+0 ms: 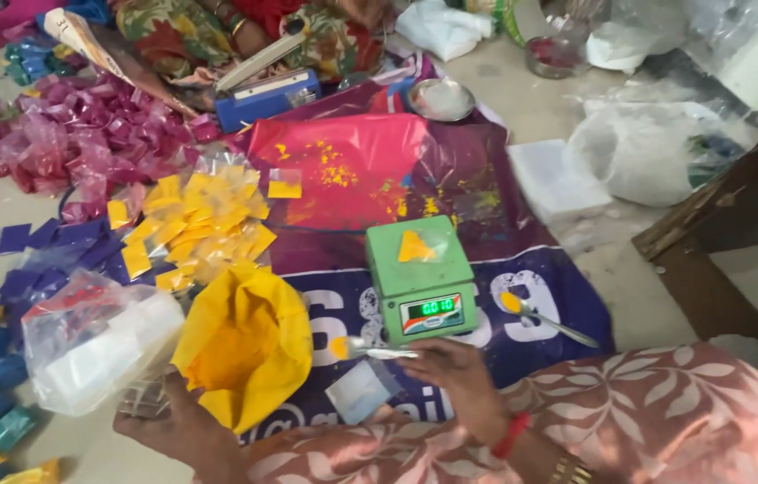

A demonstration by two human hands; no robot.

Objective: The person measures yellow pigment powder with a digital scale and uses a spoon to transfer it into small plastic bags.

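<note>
Right hand (pixel 451 372): my grip closed on spoon (pixel 370 350), yellow powder heaped, held level beside green scale (pixel 419 278). Left hand (pixel 168 417): grip unclear, steadying open yellow powder bag (pixel 240 345). Small packet (pixel 415 246) sits atop scale.

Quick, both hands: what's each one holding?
Left hand: closed on clear packets beside the yellow powder bag.
Right hand: closed on a spoon.

Left hand (pixel 173 421) fingers partly hidden behind yellow powder bag (pixel 245 345); scale readout (pixel 431 314) too small to tell.
</note>
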